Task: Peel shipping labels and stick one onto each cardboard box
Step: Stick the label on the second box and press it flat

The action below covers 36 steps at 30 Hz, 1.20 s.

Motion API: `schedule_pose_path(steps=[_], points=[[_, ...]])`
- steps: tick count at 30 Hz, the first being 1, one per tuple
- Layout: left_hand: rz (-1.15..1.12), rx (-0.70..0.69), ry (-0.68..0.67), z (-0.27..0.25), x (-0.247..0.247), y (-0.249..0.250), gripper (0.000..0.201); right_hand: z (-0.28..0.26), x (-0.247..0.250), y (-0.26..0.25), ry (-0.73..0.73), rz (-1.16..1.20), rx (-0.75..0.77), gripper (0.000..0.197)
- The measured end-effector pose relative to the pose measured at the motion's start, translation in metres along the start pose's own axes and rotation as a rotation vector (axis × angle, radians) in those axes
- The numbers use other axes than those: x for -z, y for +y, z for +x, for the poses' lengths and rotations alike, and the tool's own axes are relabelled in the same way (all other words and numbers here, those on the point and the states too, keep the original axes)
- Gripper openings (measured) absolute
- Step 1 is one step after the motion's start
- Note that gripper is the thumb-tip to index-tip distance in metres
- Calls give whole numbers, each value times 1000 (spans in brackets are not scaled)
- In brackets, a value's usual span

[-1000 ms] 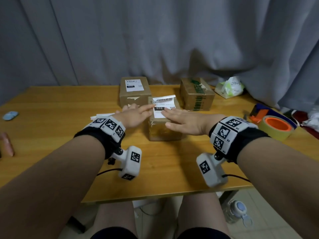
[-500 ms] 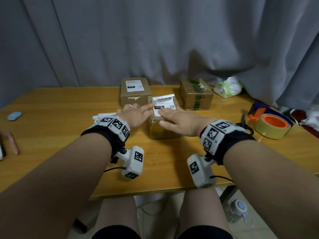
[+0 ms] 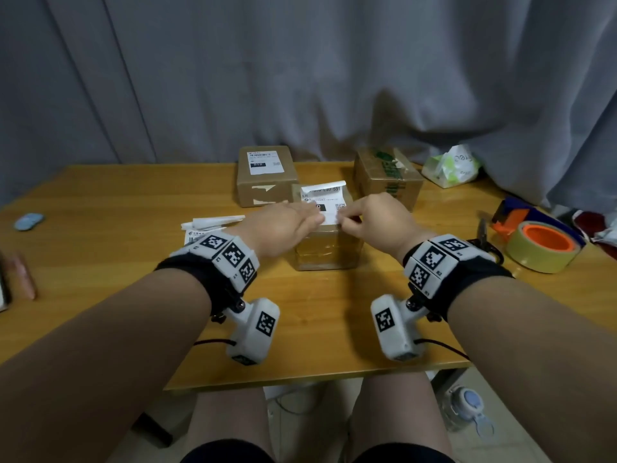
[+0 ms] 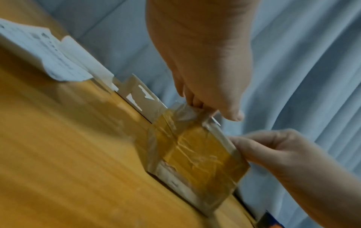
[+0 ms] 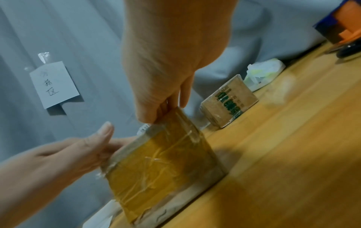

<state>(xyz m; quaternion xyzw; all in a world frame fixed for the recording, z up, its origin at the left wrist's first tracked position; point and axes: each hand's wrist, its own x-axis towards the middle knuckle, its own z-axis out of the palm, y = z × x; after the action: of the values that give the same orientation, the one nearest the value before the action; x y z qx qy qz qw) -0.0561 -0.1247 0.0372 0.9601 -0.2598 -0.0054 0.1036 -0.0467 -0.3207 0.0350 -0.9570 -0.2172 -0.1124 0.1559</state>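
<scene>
A tape-wrapped cardboard box [image 3: 325,252] stands mid-table with a white shipping label [image 3: 329,200] on its top; the label's far edge curls up. My left hand [image 3: 314,217] lies flat on the label's left part, fingers straight. My right hand [image 3: 345,222] has its fingers curled and pinches the label's near right corner. The wrist views show the same box [image 4: 195,154] [image 5: 162,162] with fingertips at its top edge. A labelled box [image 3: 265,182] stands behind on the left. A box with green tape [image 3: 387,182] and no label stands behind on the right.
Peeled backing strips and label sheets [image 3: 213,223] lie left of the box. A yellow tape roll [image 3: 542,245], a tape dispenser [image 3: 514,215] and scissors [image 3: 484,235] sit at the right edge. A tissue pack [image 3: 450,165] is at back right, a curtain behind.
Both hands have slid toward me along the label. The right hand, flat on the label before, now has curled fingers at its near right corner.
</scene>
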Motion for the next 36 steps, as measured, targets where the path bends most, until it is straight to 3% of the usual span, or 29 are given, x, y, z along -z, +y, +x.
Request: schedule_pose_path(steps=[4, 7, 10, 16, 23, 36], points=[[46, 55, 99, 12, 2, -8, 40, 13, 2, -3, 15, -81, -12, 34], [76, 43, 156, 20, 1, -9, 33, 17, -7, -8, 45, -97, 50, 25], [120, 32, 36, 24, 5, -12, 43, 20, -14, -4, -59, -10, 77, 29], [201, 92, -137, 29, 10, -12, 56, 28, -4, -7, -301, -60, -5, 43], [241, 130, -281, 33, 22, -10, 64, 38, 0, -13, -348, -99, -33, 46], [270, 140, -432, 57, 38, -22, 95, 65, 1, -16, -467, -136, -84, 50]])
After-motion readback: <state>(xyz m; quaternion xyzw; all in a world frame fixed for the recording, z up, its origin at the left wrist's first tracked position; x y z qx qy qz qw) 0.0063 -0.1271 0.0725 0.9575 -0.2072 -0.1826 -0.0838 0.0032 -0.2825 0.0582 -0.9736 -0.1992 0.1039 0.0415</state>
